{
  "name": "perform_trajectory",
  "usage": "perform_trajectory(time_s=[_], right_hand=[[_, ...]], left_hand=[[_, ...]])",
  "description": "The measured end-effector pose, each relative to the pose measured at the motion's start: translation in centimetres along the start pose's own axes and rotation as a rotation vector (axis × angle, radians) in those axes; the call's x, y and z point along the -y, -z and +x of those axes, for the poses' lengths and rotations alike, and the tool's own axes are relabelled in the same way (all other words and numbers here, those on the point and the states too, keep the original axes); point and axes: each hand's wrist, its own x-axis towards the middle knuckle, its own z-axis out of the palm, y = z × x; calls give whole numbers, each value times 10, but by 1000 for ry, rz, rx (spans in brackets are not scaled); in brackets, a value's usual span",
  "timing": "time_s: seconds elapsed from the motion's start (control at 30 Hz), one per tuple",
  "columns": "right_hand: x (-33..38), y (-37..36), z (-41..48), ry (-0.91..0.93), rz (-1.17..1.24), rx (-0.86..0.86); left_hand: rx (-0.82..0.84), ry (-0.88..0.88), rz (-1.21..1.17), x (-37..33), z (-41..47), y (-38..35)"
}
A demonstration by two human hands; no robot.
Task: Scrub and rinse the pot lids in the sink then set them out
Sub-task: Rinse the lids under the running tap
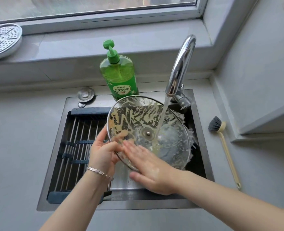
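Rinsing in hand. Glass pot lid (137, 117) held tilted over the sink (137, 204), beneath the faucet (181, 64) stream. Left hand (102, 152) gripping the lid's left rim, fingers curled round the edge; right hand (148, 169) flat, fingers straight, pressed on the wet glass. Soap streaks across the upper left part, clear of the water. Next, likely: turning the lid to bring those streaks under the flow, with a firm hold on slippery glass

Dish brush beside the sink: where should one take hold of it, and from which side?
Grip the dish brush mid-handle, coming from above: it lies flat on the counter, the slim handle pointing toward the person, bristle head away.
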Motion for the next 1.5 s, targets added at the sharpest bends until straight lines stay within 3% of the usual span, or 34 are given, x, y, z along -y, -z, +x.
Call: perform_trajectory(time_s=[0.1,0.2,0.3,0.43,0.5,0.57,0.6,0.67,0.7,0.77,0.9,1.0,1.1,1.17,1.3,1.33,1.43,1.5], right_hand=[[-22,-3,-24,-22,-91,35],[-39,-1,-43,-18,-159,-151],[-37,13,-50,74,-155,-318],[-17,48,-48,110,-189,-320],[-8,67,-44,84,-178,-273],[-1,87,-37,-5,-75,-186],[1,95,-33,-37,-28,-130],[6,111,-25,-89,24,-35],[9,117,-20,-109,30,5],[14,126,-12,-121,-14,71],[16,132,3,-86,-103,74],[2,126,5,-27,-108,-113],[-14,105,4,39,-139,-375],[-23,87,9,-91,-99,-492],[-15,51,42,-594,211,-615],[-7,41,49,-618,238,-647],[15,10,56,-314,65,-751],[6,10,56,-235,-5,-744]], left_hand=[[-31,-2,-20,-3,0,3],[-72,38,-9,-8,-2,4],[-105,165,-5,-13,-3,8],[-61,388,16,-23,-7,14],[-65,396,226,-22,-2,19],[-81,173,760,-19,3,24],[22,-22,1013,-19,1,25],[392,-264,1211,-21,-6,20],[552,-265,1218,-23,-12,15],[689,-240,1196,-25,-19,5],[556,-380,1131,-14,-14,-10],[418,-322,857,-5,-11,-13],[324,-298,758,-6,-5,-16],[262,-277,673,-12,-1,-21],[108,-200,483,-17,6,-36],[63,-199,460,-15,9,-40],[-73,-222,439,-13,16,-43],[-80,-193,404,-11,17,-40]])
